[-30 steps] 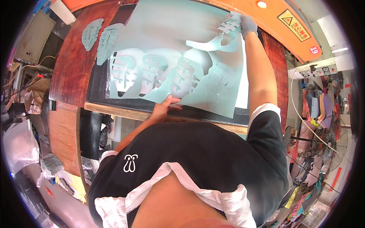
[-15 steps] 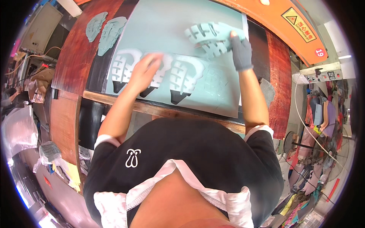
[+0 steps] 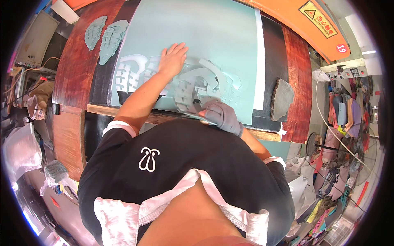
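A large pale-green sheet (image 3: 193, 28) lies on the worktable, with slotted shoe-upper-shaped cut-outs (image 3: 127, 74) along its near part, white and black showing through them. My bare left hand (image 3: 173, 59) rests flat on the sheet just beyond these cut-outs, fingers stretched out. At the table's front edge, close to my shirt, my gloved right hand (image 3: 221, 117) is closed on a slotted pale-green cut piece (image 3: 184, 92). Motion blurs that piece, and its border against the sheet is hard to make out. The grey glove leaves fingertips bare.
Two slotted green pieces or small stacks (image 3: 111, 41) lie at the table's left. A grey slab (image 3: 282, 100) sits on the black strip at the right. An orange machine beam (image 3: 287, 10) with a warning label crosses the far right. Hanging materials (image 3: 344, 110) crowd the right side.
My right hand has come from the far right of the sheet down to the front edge; the slotted green piece it held there is gone from that spot. My left hand has moved slightly right and away.
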`<state>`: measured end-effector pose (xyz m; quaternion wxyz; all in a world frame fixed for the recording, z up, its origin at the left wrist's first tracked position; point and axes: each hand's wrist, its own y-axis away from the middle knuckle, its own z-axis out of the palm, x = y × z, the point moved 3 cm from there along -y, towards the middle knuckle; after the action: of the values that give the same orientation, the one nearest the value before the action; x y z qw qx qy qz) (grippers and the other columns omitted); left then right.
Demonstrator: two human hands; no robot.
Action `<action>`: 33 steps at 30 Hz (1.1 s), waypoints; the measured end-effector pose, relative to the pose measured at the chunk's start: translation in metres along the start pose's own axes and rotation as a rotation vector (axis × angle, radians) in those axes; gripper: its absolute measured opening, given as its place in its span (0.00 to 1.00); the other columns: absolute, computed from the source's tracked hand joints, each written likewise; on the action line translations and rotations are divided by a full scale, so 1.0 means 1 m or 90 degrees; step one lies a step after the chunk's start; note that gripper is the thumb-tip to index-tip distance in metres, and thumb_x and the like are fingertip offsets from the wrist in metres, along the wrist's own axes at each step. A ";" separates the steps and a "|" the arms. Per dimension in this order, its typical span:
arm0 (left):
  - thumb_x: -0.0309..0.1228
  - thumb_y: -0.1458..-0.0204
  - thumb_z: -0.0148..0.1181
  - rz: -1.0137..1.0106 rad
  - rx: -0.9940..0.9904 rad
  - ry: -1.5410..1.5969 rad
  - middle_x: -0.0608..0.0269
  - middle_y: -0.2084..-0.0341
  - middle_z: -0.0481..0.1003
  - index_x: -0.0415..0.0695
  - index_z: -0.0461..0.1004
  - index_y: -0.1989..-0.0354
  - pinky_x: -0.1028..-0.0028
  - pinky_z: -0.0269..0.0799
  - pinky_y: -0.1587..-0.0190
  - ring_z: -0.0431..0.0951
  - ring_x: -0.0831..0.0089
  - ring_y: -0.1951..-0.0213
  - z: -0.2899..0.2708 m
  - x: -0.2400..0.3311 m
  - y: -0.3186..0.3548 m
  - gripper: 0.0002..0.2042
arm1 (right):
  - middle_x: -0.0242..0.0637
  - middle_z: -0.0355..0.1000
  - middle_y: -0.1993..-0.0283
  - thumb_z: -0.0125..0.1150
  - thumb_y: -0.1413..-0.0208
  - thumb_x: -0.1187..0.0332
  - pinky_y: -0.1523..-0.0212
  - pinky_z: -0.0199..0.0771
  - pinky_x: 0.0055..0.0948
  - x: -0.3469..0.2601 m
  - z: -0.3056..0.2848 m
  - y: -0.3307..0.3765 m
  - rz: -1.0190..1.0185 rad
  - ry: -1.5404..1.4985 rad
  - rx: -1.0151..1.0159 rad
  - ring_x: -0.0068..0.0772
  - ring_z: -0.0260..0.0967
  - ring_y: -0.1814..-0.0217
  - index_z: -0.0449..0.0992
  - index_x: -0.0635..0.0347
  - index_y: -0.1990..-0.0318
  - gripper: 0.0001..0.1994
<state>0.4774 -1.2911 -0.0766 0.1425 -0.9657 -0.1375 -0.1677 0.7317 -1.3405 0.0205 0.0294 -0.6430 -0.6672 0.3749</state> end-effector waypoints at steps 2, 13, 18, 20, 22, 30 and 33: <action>0.37 0.41 0.42 0.005 0.006 0.023 0.71 0.38 0.58 0.53 0.64 0.42 0.56 0.42 0.35 0.52 0.69 0.35 0.000 -0.002 -0.001 0.18 | 0.37 0.68 0.68 0.63 0.56 0.72 0.68 0.71 0.31 -0.001 0.001 0.007 -0.004 0.043 -0.001 0.41 0.69 0.67 0.72 0.56 0.65 0.09; 0.25 0.54 0.51 0.217 -0.153 0.170 0.60 0.43 0.64 0.47 0.67 0.45 0.58 0.47 0.38 0.57 0.60 0.40 -0.009 0.053 0.007 0.23 | 0.32 0.66 0.57 0.59 0.50 0.72 0.61 0.67 0.24 0.021 0.028 0.026 0.144 -0.148 -0.077 0.25 0.64 0.58 0.69 0.61 0.51 0.17; 0.25 0.59 0.56 0.272 -0.210 0.011 0.61 0.40 0.59 0.48 0.63 0.42 0.56 0.45 0.37 0.51 0.56 0.37 -0.011 0.068 0.024 0.30 | 0.35 0.67 0.50 0.58 0.46 0.59 0.51 0.64 0.27 0.041 -0.038 0.017 0.451 -0.470 -0.139 0.27 0.63 0.51 0.67 0.64 0.47 0.23; 0.25 0.61 0.58 0.284 -0.229 0.042 0.61 0.39 0.57 0.48 0.62 0.41 0.54 0.44 0.37 0.50 0.56 0.37 -0.013 0.071 0.028 0.32 | 0.34 0.67 0.48 0.55 0.44 0.57 0.47 0.62 0.29 0.071 -0.056 0.001 0.451 -0.475 -0.062 0.26 0.63 0.47 0.68 0.64 0.47 0.22; 0.29 0.61 0.58 0.305 -0.242 0.045 0.61 0.38 0.56 0.50 0.60 0.39 0.55 0.45 0.40 0.50 0.59 0.37 -0.014 0.075 0.029 0.33 | 0.35 0.67 0.48 0.53 0.43 0.54 0.47 0.62 0.29 0.116 -0.061 -0.020 0.485 -0.302 0.027 0.28 0.65 0.49 0.70 0.63 0.49 0.22; 0.25 0.65 0.60 0.464 -0.181 0.013 0.59 0.48 0.64 0.47 0.69 0.49 0.60 0.52 0.43 0.59 0.62 0.44 -0.007 0.085 0.019 0.27 | 0.44 0.67 0.47 0.53 0.47 0.57 0.48 0.64 0.40 0.221 0.004 -0.066 0.274 0.436 0.009 0.46 0.62 0.44 0.71 0.57 0.51 0.19; 0.21 0.67 0.58 0.495 -0.211 0.015 0.59 0.54 0.65 0.43 0.70 0.54 0.64 0.56 0.47 0.62 0.62 0.49 -0.004 0.094 0.011 0.25 | 0.42 0.65 0.44 0.53 0.47 0.55 0.47 0.62 0.41 0.230 0.009 -0.061 0.266 0.472 -0.014 0.42 0.60 0.42 0.70 0.56 0.49 0.21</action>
<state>0.5648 -1.2822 -0.0413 0.0397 -0.9535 0.2678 -0.1325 0.6371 -1.1359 -0.0550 0.1837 -0.8558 -0.4710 0.1094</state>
